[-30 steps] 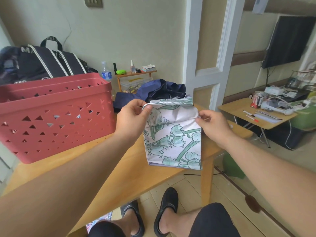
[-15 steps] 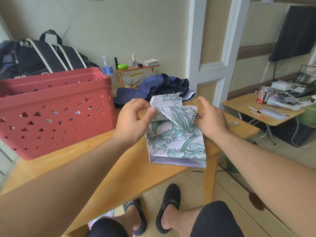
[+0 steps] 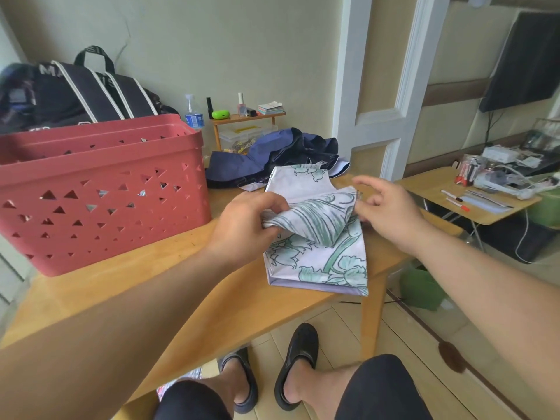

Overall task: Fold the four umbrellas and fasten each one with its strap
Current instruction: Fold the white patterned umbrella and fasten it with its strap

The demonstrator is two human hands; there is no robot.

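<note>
Floral umbrella (image 3: 318,262) lay at counter (image 3: 127,286) near-right edge; L hand (image 3: 247,227) pinched its folded flap, R hand (image 3: 386,212) w/ fingers loosely spread beside it; red basket (image 3: 100,192) far left

basket (image 3: 100,192) left on table (image 3: 181,295) | umbrella (image 3: 321,256) right

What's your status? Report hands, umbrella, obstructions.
Left hand pinches a fold of the floral umbrella; right hand loose at its far edge. No strap visible. Red basket beside, not blocking.
</note>
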